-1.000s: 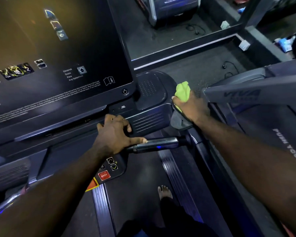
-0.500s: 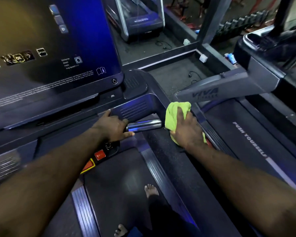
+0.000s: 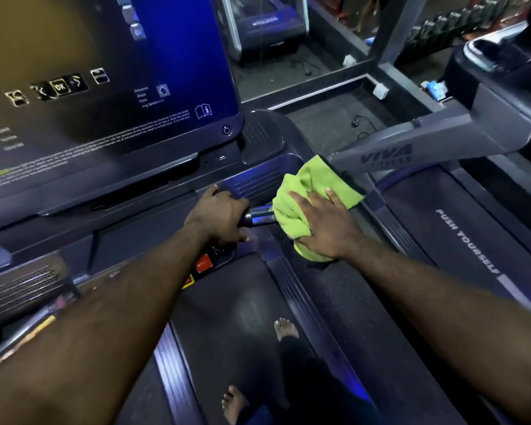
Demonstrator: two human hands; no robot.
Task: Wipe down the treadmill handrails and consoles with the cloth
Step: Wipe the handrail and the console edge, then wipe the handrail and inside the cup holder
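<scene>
Right hand: the right hand [image 3: 325, 228] lies flat with its fingers spread, pressing the green cloth [image 3: 314, 182] down. It pinches nothing.
Cloth: it is bunched at the centre of the frame, on the front end of the right handrail [image 3: 344, 296] where the rail meets the console.
Left hand: the left hand [image 3: 219, 217] is curled round the chrome grip bar [image 3: 259, 216], just left of the cloth.
Risk, controls: the red stop button [image 3: 203, 262] and some small keys sit just below the left wrist. The console screen [image 3: 105, 87] at upper left is lit, so I'd guess a shifted palm could press something.
Risk, footing: bare feet [image 3: 285, 329] stand on the belt [image 3: 227, 302]. If a key did start it, a stumble seems likely.
Risk, snagging: the cloth's far corner lies right against the neighbouring treadmill's upright [image 3: 411, 151], right of centre. A forward push might catch it there or drop it into the gap.
Risk, coverage: a flat palm reaches only the rail's top, so the sides and underside may get missed.
Risk, grip: no fingers are hooked into the cloth, so a quick stroke could slide the hand off it.
</scene>
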